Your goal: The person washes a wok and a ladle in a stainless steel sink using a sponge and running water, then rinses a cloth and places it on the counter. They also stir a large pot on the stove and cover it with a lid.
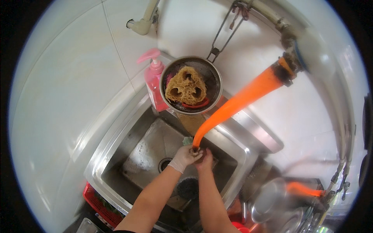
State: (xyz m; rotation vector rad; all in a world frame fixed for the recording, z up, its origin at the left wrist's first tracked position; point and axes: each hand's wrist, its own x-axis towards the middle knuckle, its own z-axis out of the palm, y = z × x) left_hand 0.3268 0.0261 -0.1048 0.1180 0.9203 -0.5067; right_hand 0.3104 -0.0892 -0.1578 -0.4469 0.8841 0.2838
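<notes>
My left hand (185, 157) wears a thin whitish glove and is right at the lower end of an orange hose (233, 107). Its fingers curl under the outlet; whether they grip the hose is unclear. Bare and partly turned up, my right hand (205, 160) is close beside the left one, and anything between the two is hidden. Both are over a stainless steel sink (140, 131). Behind the left hand shows a small pale green piece (187, 141). Under my forearms lies a dark round mesh-like thing (188, 188), near the drain (165, 165) and some suds (145, 155).
A hanging strainer (214, 102) holds a loofah slice (186, 86). Beside it stands a pink pump bottle (156, 87). A red basket (99, 204) is at lower left. Metal pans (269, 201) and a second orange hose (304, 189) are at right. Pipes (344, 131) run along the wall.
</notes>
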